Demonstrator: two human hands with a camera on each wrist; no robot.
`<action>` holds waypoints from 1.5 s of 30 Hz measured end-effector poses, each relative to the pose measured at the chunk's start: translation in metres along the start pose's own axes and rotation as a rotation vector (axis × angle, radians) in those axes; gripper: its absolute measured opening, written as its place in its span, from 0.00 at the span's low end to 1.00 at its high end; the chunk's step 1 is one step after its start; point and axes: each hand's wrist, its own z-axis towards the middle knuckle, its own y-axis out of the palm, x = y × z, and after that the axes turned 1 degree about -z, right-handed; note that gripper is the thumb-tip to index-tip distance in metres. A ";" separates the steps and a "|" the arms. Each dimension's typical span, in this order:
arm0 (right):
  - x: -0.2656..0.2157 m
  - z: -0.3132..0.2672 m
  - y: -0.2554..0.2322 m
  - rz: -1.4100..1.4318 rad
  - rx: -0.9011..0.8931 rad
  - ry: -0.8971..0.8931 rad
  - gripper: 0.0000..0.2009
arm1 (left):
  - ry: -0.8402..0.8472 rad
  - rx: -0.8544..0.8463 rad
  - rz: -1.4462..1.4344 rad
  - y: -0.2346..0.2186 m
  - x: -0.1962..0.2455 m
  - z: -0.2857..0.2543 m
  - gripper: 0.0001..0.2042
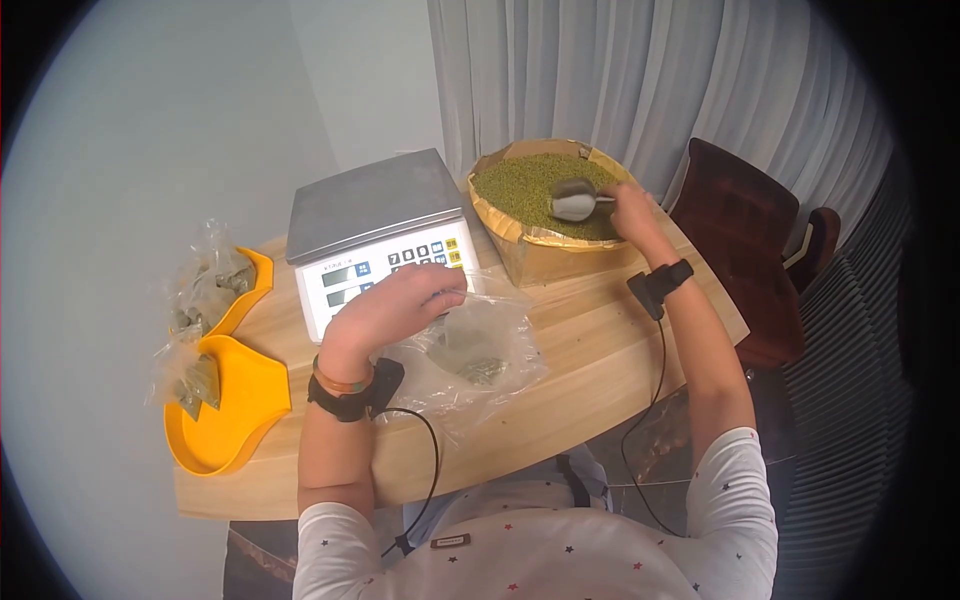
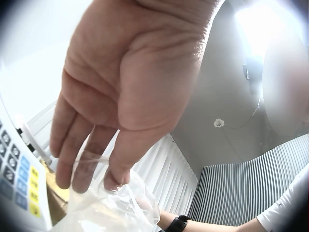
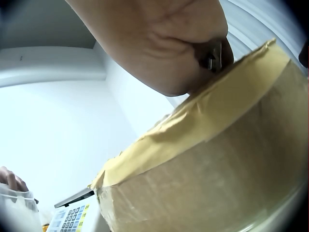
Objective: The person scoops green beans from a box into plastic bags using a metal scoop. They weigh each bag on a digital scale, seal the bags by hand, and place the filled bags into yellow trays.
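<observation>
My left hand (image 1: pixel 405 305) pinches the rim of a clear plastic bag (image 1: pixel 480 350), which holds a little green material low down; in the left wrist view thumb and fingers (image 2: pixel 84 176) meet at the film of the bag (image 2: pixel 104 208). At the back, my right hand (image 1: pixel 632 212) grips the handle of a metal scoop (image 1: pixel 574 206) over the green grains (image 1: pixel 520 185) in a cardboard box (image 1: pixel 545 262). The right wrist view shows that hand (image 3: pixel 169 48) above the box wall (image 3: pixel 207 179), its fingertips mostly hidden.
A digital scale (image 1: pixel 375 205) stands left of the box. Two yellow trays (image 1: pixel 262 385) with filled, tied plastic bags (image 1: pixel 200 385) are at the table's left end. A dark red chair (image 1: pixel 735 200) stands to the right, and a cable (image 1: pixel 437 470) hangs from each wrist device.
</observation>
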 end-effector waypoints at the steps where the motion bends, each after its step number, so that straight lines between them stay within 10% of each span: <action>1: 0.000 0.000 0.004 0.032 -0.042 -0.015 0.24 | -0.015 -0.003 -0.010 0.000 0.000 0.000 0.07; 9: 0.006 0.008 0.024 0.572 -0.366 0.183 0.18 | -0.038 -0.022 0.016 0.001 -0.005 -0.001 0.07; 19: 0.017 0.005 0.007 0.900 -0.320 0.385 0.15 | -0.016 -0.022 0.023 0.001 -0.004 0.000 0.07; 27: 0.025 -0.004 -0.006 0.884 -0.169 0.279 0.11 | 0.014 0.015 0.016 0.001 -0.003 0.000 0.07; 45: -0.070 -0.038 -0.122 0.776 -0.440 -0.272 0.12 | 0.000 0.001 0.013 -0.003 0.002 0.000 0.07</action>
